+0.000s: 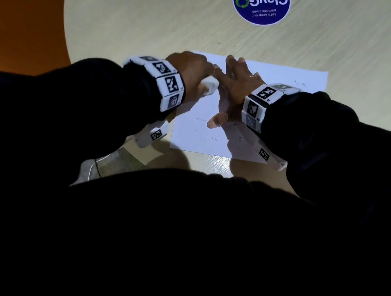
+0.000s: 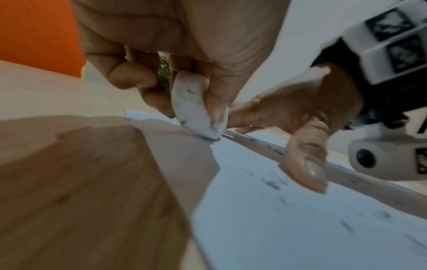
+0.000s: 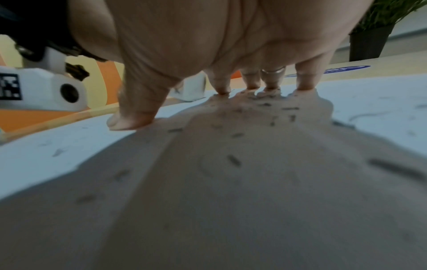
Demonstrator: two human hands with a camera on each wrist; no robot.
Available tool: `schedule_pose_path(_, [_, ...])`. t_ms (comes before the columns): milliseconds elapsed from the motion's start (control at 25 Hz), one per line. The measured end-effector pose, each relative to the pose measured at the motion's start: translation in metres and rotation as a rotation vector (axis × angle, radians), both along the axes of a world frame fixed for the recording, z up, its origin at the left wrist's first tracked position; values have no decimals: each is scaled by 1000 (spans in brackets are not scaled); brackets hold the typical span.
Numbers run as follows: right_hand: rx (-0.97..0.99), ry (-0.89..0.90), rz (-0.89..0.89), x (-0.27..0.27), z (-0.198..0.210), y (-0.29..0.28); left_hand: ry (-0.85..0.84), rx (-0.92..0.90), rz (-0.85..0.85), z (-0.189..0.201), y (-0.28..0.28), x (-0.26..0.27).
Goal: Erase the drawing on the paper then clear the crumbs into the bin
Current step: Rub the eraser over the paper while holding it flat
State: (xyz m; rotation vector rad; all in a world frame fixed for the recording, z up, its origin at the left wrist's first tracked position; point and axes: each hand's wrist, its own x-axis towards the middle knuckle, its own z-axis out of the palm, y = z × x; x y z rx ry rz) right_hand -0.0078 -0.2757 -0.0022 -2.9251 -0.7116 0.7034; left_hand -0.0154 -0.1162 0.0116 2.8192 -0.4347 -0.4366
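A white sheet of paper [image 1: 292, 78] lies on the round pale wooden table [image 1: 154, 19]. My left hand [image 1: 192, 68] grips a white eraser [image 2: 196, 106] between thumb and fingers, its tip pressed on the paper near the far left corner. My right hand [image 1: 236, 85] lies flat beside it, fingers spread and pressing the paper [image 3: 369, 102] down, thumb [image 1: 216, 121] stretched toward me. Dark eraser crumbs [image 3: 272, 117] and faint pencil marks [image 1: 202, 120] are scattered over the sheet. The eraser [image 3: 191, 87] shows past my right thumb in the right wrist view. No bin is in view.
A blue round ClayGo sticker [image 1: 261, 3] sits on the table beyond the paper. An orange surface [image 1: 23, 12] lies past the table's left edge. A potted plant [image 3: 379, 27] stands behind the table at the right.
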Motion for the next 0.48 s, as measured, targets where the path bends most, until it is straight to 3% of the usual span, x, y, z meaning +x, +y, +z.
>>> schedule_pose_path(80, [18,83,0,8,1,-1,-52,-12,7,1,-2,-1])
schedule_pose_path(280, [12,85,14,9,2,-2,154,17,-121,2,2,-23])
schedule_pose_path(480, [-3,61,67,2,3,-5,15,31,-11,6,0,-10])
